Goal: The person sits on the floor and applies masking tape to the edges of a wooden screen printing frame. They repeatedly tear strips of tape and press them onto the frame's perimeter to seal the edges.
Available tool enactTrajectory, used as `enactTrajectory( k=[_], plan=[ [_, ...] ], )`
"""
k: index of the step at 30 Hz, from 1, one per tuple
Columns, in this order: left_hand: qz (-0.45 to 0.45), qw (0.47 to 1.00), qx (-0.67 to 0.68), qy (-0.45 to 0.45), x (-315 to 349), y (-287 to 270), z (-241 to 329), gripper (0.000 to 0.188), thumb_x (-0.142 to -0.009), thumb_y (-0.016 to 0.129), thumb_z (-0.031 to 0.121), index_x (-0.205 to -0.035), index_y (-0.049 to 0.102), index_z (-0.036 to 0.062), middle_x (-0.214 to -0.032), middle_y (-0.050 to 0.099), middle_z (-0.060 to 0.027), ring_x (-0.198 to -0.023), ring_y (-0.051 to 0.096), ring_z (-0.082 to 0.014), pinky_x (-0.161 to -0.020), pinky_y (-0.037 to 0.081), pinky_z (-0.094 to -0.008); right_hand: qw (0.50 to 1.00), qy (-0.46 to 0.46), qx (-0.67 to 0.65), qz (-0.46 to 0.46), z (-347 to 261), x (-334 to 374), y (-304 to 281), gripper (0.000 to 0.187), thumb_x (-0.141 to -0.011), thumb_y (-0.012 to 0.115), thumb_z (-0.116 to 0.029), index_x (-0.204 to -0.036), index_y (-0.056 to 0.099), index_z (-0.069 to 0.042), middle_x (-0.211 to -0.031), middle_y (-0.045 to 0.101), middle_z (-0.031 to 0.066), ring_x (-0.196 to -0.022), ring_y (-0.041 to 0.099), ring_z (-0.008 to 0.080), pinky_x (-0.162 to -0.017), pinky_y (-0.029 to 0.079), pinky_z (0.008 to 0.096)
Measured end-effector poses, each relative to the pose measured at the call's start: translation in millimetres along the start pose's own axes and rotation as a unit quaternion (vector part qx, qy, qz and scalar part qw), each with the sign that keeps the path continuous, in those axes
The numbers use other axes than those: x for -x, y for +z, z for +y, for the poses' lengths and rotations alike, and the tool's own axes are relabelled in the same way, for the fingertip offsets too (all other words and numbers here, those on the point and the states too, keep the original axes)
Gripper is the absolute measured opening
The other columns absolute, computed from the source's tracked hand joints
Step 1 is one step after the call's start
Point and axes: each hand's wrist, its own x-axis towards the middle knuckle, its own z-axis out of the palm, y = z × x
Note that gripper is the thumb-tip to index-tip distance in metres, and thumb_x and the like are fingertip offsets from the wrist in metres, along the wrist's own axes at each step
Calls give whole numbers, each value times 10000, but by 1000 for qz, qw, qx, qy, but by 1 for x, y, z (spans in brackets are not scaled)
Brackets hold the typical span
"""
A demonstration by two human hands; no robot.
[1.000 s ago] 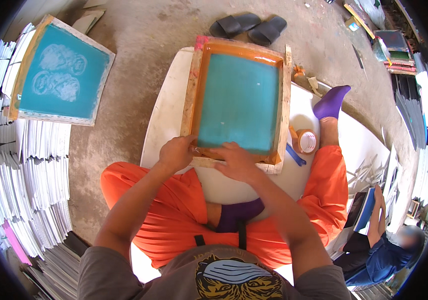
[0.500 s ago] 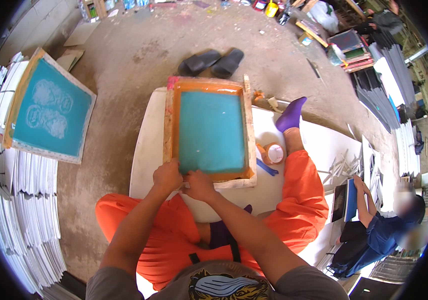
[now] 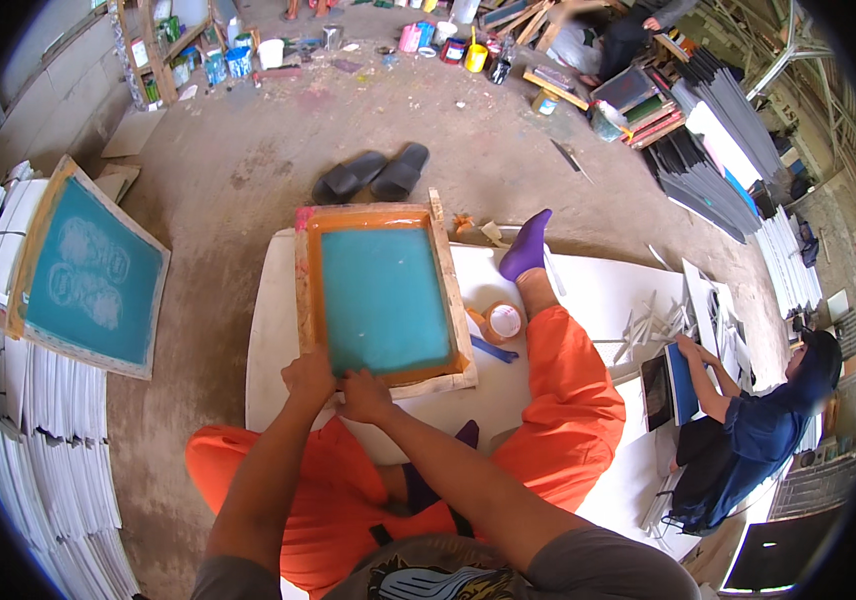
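Teal-meshed screen frame (image 3: 382,296) lies flat on the white board (image 3: 268,320) between the orange-clad knees. Left hand (image 3: 310,377) and right hand (image 3: 365,396) press side by side on its near wooden edge; fingertips hidden, grip cannot be confirmed. Tape roll (image 3: 504,321) sits just beside.

You are looking at a bright, evenly lit daylight scene; the light is soft and comes mostly from above, so shadows stay short and faint, like the small dark patch under the black sandals (image 3: 372,172) on the concrete floor (image 3: 248,150). The white board (image 3: 278,300) and the white stacks (image 3: 38,420) at the left edge come close to glaring, with little surface detail. The centre is sharp. Toward the rim you get strong fisheye bending, straight edges curve, detail softens, and the corners fall into black.
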Motion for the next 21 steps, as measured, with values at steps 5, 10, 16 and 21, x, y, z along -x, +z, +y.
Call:
enactTrajectory(
  k=[5,10,16,21],
  plan=[
    [13,1000,-3,-23,-1,4,9,609,-852,806,277,-1340,522,50,-1106,774,-169,-1073,758,-346,-913,550,-484,998,30,-31,-35,0,3,-17,509,-818,844,-425,-1278,743,-231,-1317,652,78,-1272,577,357,-1092,478,539],
    [52,997,37,-46,-16,23,-6,542,-911,725,284,-1352,529,38,-1088,767,-207,-1039,759,-381,-864,573,-521,999,22,-43,-6,-3,6,-17,513,-797,864,-421,-1265,763,-238,-1322,685,81,-1280,590,360,-1088,487,543],
    [58,991,103,-66,-16,20,-21,450,-955,595,342,-1274,613,25,-1077,760,-251,-1046,754,-417,-871,590,-530,995,69,-72,32,12,-10,15,528,-761,901,-409,-1243,782,-227,-1258,751,115,-1162,693,402,-1017,543,541],
    [43,990,113,-76,-1,1,-15,374,-892,680,251,-1184,651,20,-1084,762,-242,-1043,755,-409,-865,602,-509,997,42,-70,15,1,6,-12,633,-729,918,-458,-1265,764,-157,-1293,701,112,-1238,619,379,-1068,506,519]
  ],
)
